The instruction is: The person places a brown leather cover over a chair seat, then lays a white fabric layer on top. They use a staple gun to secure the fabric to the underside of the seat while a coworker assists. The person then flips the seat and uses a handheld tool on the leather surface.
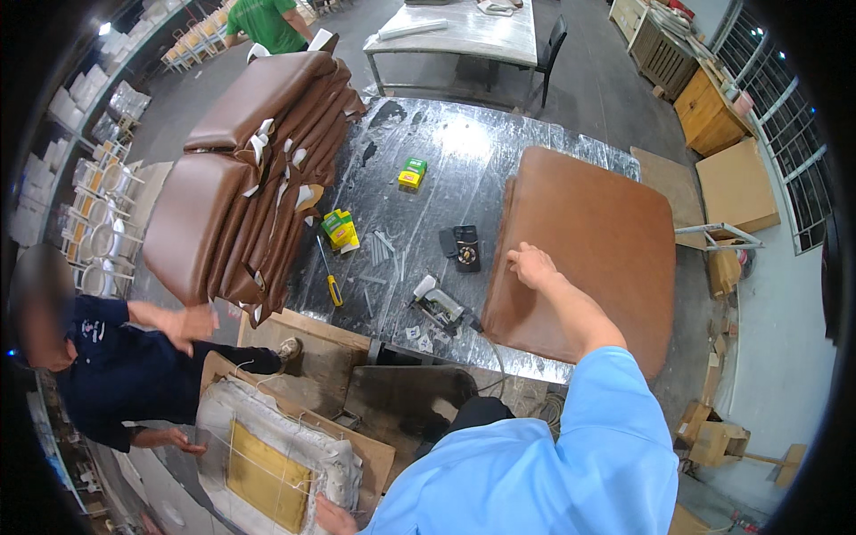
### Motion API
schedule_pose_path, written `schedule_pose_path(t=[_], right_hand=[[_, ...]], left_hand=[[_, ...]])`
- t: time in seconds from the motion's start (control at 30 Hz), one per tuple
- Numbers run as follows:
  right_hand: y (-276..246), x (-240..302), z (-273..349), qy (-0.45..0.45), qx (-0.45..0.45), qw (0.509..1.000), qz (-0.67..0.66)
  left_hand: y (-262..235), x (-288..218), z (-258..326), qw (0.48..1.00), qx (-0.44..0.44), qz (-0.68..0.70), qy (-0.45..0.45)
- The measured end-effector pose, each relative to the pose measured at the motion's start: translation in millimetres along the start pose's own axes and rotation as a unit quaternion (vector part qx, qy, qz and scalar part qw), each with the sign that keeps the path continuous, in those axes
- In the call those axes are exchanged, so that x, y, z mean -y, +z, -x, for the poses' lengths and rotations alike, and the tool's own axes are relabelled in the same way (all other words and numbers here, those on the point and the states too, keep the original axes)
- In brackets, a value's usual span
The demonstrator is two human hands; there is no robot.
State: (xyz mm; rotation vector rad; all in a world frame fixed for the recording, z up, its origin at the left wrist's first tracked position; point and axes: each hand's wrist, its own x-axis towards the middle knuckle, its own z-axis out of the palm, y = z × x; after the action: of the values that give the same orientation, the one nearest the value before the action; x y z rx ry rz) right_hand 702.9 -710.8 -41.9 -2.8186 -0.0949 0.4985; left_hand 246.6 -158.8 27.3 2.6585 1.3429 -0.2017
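My right hand [532,266] is over the left part of a brown leather-look cushion [597,232], its fingers loosely bent, holding nothing I can see. That cushion lies on another brown one at the table's right side. Low in the view my left hand [334,515] grips the near right edge of a padded seat panel [272,477], which has pale grey padding, a yellow middle and strings across it. A co-worker's hand [183,440] is at the panel's left edge. Another hand of that person [187,327] is raised, blurred.
The metal-topped table [392,223] carries a staple gun [437,305] with a hose, a screwdriver [331,276], loose staple strips [383,248], yellow-green boxes [340,230] and a small black case [465,248]. Brown covers [259,169] pile high at left. A wooden crate [312,357] stands below the table edge.
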Motion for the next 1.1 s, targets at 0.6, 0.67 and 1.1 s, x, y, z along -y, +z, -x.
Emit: schedule_pose_path(t=[0.6, 0.67, 1.1], right_hand=[[12.7, -14.5, 14.2, 0.107, -0.178, 0.961, -0.184], [11.4, -10.1, 8.4, 0.215, -0.207, 0.935, -0.191], [-51.7, -103.4, -3.6, 0.154, -0.299, 0.904, -0.264]], left_hand=[[3.2, -34.5, 3.6, 0.994, -0.095, 0.059, -0.01], [-5.9, -24.5, 5.1, 0.993, 0.032, 0.1, -0.062], [18.6, -19.5, 53.4, 0.99, -0.102, 0.076, -0.058]])
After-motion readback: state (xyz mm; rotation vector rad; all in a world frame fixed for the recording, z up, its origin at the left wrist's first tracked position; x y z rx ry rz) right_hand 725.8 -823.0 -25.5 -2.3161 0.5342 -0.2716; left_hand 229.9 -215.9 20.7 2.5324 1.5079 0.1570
